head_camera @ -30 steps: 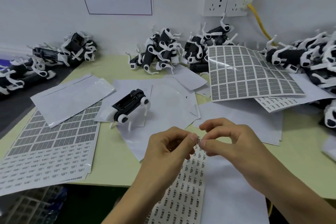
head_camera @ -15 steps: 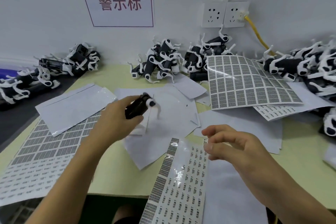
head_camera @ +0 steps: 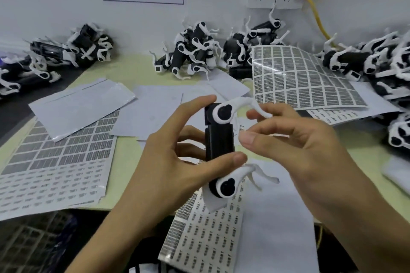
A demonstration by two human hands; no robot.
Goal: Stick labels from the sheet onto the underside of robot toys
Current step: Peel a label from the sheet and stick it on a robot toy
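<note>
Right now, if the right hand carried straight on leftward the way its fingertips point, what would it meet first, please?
Most likely the black body of the toy robot held up by the left hand. The right hand has its pinched fingertips just beside it; depth is hard to judge, so contact may be close already.

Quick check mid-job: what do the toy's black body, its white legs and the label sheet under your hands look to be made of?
Robot toy body: likely hard plastic, matte black, with crisp moulded edges and little glare. Its white legs: also looks like plastic, thin and curved, matte; stiffness can't be judged. Label sheet: printed paper stickers on a glossy backing, which shows a sheen along its left edge.
</note>
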